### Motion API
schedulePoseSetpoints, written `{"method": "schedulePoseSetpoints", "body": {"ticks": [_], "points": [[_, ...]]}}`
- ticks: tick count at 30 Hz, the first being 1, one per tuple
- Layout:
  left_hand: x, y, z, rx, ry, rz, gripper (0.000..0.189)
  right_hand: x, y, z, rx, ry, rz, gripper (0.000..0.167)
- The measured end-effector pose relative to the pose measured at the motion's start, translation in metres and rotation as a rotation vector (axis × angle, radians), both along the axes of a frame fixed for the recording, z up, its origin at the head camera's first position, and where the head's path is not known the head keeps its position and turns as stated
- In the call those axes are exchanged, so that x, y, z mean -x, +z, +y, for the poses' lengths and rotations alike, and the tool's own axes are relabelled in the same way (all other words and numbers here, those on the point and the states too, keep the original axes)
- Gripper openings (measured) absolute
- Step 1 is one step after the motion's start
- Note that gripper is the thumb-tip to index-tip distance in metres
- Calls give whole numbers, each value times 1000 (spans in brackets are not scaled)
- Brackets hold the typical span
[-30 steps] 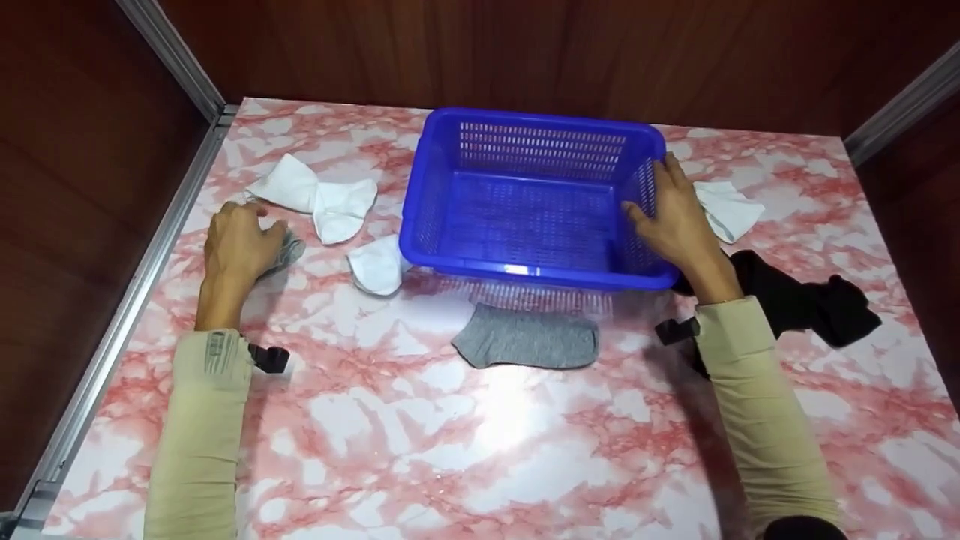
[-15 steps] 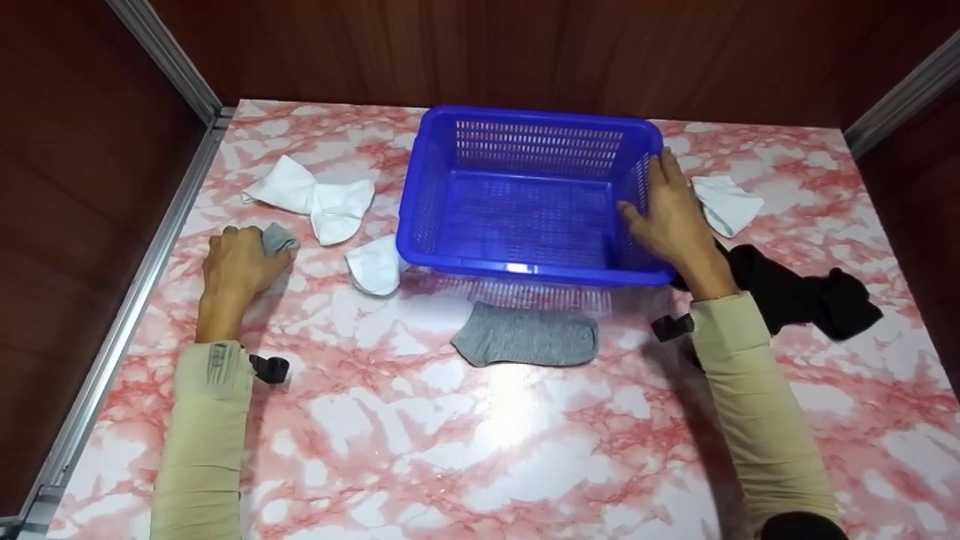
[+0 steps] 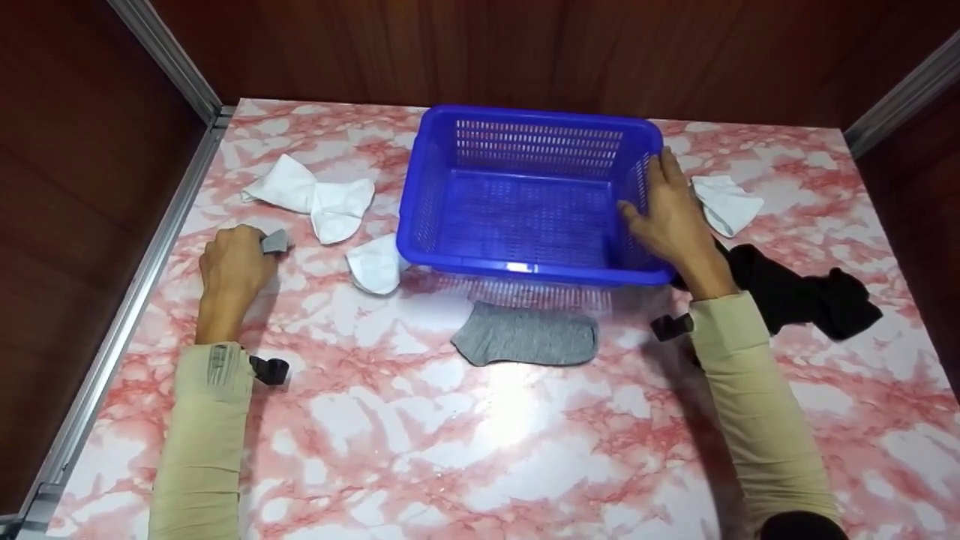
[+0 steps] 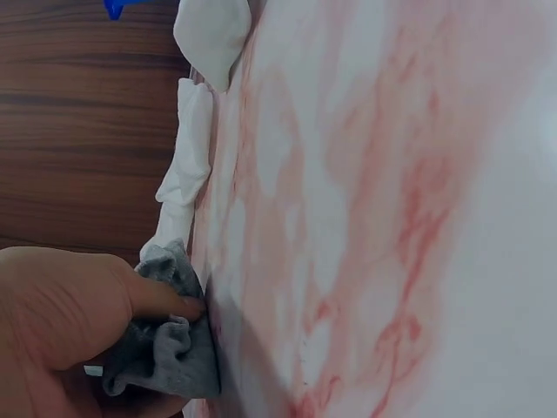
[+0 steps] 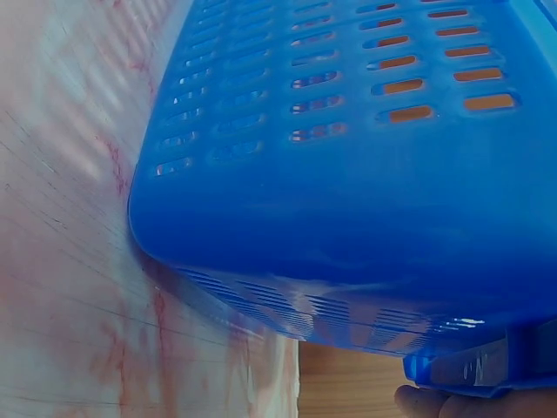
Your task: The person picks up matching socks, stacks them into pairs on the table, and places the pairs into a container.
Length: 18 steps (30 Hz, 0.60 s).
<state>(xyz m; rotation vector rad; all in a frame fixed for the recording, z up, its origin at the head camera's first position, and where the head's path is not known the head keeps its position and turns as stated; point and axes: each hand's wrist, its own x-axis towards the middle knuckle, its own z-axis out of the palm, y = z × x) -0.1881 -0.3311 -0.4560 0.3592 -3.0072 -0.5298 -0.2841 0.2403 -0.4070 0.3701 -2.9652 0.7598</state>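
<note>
In the head view my left hand (image 3: 236, 264) pinches a small grey sock (image 3: 275, 241) over the left side of the table. The left wrist view shows this sock crumpled between thumb and fingers, close over the tabletop. My right hand (image 3: 673, 221) grips the right rim of a blue plastic basket (image 3: 525, 271), thumb on the inner side and fingers along the outside. Nothing lies inside the basket. A second grey sock (image 3: 525, 337) lies flat in front of it. The right wrist view shows the basket's slotted wall (image 5: 348, 209) close up, with fingertips at its rim.
White socks (image 3: 285, 185) lie overlapped behind my left hand. Another white sock (image 3: 375, 266) pokes out by the basket's left side. Right of the basket are a white sock (image 3: 726, 204) and black socks (image 3: 780, 294). Dark wood panels (image 3: 525, 52) border the table.
My left hand has drawn slightly toward me with the grey sock, which now shows less beyond the fingers. The right hand stays on the basket rim.
</note>
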Motion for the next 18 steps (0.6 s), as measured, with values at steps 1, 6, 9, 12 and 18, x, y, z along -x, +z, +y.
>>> {"method": "schedulePoseSetpoints", "body": {"ticks": [1, 6, 9, 12, 18], "points": [[-1, 1, 1, 1, 1, 6, 23, 0, 0, 0, -1, 1, 3, 83], [-4, 8, 4, -13, -1, 48, 24, 1, -1, 0, 6, 5, 16, 82], [-6, 14, 6, -16, -6, 66, 18, 1, -2, 1, 9, 5, 21, 82], [-7, 21, 10, -16, -7, 72, 17, 1, -1, 2, 7, 0, 14, 82], [-14, 35, 23, -31, 4, 118, 17, 1, -1, 1, 12, -2, 6, 82]]}}
